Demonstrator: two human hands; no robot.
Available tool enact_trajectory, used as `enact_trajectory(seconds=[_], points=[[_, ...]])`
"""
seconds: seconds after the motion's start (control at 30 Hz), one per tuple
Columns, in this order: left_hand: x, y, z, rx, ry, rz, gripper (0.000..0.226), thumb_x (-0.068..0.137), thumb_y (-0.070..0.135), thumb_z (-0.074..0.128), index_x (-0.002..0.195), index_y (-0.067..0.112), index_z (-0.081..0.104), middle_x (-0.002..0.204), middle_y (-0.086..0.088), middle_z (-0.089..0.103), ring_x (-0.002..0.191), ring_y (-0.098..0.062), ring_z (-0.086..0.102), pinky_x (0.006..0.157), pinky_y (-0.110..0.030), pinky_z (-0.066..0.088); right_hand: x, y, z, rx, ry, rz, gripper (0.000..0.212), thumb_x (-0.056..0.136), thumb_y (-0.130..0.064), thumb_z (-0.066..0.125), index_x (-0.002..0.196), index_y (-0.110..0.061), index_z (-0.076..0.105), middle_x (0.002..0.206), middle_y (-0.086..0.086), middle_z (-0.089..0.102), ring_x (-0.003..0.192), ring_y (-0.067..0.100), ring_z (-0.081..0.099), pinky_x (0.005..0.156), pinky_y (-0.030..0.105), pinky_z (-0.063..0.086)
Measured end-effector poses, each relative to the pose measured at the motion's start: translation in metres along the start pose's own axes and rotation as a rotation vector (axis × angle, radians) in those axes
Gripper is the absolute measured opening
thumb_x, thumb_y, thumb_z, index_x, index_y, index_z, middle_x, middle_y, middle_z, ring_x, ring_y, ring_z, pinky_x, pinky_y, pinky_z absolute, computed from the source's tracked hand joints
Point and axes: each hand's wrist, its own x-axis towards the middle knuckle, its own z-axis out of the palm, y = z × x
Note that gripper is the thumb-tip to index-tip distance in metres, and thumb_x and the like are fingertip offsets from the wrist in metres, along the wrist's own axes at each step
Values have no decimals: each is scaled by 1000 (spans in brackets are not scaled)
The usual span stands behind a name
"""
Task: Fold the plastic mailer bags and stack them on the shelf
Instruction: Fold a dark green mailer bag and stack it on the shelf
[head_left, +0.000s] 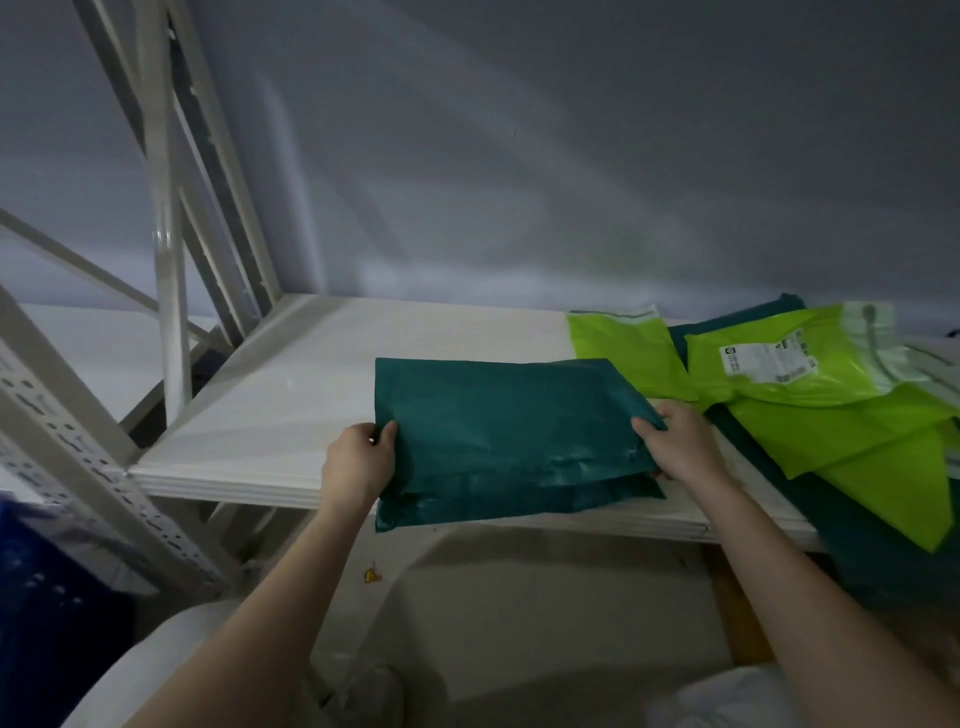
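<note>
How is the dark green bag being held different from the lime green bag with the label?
The dark green bag is folded and gripped by the left hand and right hand; the lime green bag lies untouched in a loose pile, showing a printed label. Both are plastic mailers on the shelf.

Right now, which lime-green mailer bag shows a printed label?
The right-hand lime-green mailer bag, lying on the pile; the lime-green one by the wall shows no label.

Two hands are seen, the left hand (358, 457) and the right hand (680, 441). Between their fingers (387, 434) one folded dark green mailer (509, 441) is counted. Right of the fingers, three lime green mailers (810, 379) can be made out, with dark green mailers (883, 551) beneath, their number not countable. One shelf (291, 395) is noted.
</note>
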Motion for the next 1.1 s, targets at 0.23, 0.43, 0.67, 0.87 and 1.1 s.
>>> enact_trajectory(seconds=[0.23, 0.43, 0.67, 0.87, 1.1], points=[[-2, -2, 13, 106, -55, -8, 35, 102, 26, 30, 110, 1, 54, 107, -18, 61, 80, -27, 48, 71, -33, 39, -6, 0, 8, -50, -145, 50, 31, 102, -19, 32, 129, -9, 43, 100, 11, 56, 36, 14, 57, 30, 16, 37], [2, -3, 15, 144, -59, -17, 29, 95, 28, 38, 95, 5, 57, 95, -14, 60, 88, -33, 56, 74, -33, 42, 1, 7, 15, -103, -191, 46, 35, 101, -16, 29, 135, -10, 36, 99, 12, 55, 41, 20, 58, 31, 20, 40], [0, -3, 10, -77, -153, -130, 14, 86, 27, 55, 88, 15, 60, 90, -7, 63, 88, -28, 59, 78, -33, 49, 1, 10, 18, -63, -181, 64, 29, 98, -19, 42, 125, -10, 44, 110, 13, 56, 85, 28, 58, 72, 40, 54], [1, 2, 9, -314, -180, -234, 33, 91, 37, 43, 97, 7, 56, 94, -13, 55, 81, -28, 49, 70, -33, 37, 1, 14, 16, -147, -195, 107, 31, 93, -29, 54, 109, -2, 54, 112, 17, 61, 98, 31, 57, 76, 33, 43], [2, 9, 12, -400, -248, -279, 28, 93, 25, 49, 71, 7, 52, 92, -13, 56, 82, -29, 52, 74, -35, 43, 4, 13, 20, 49, -226, 168, 40, 97, -35, 46, 113, 0, 57, 99, 11, 60, 86, 23, 55, 57, 25, 39]])
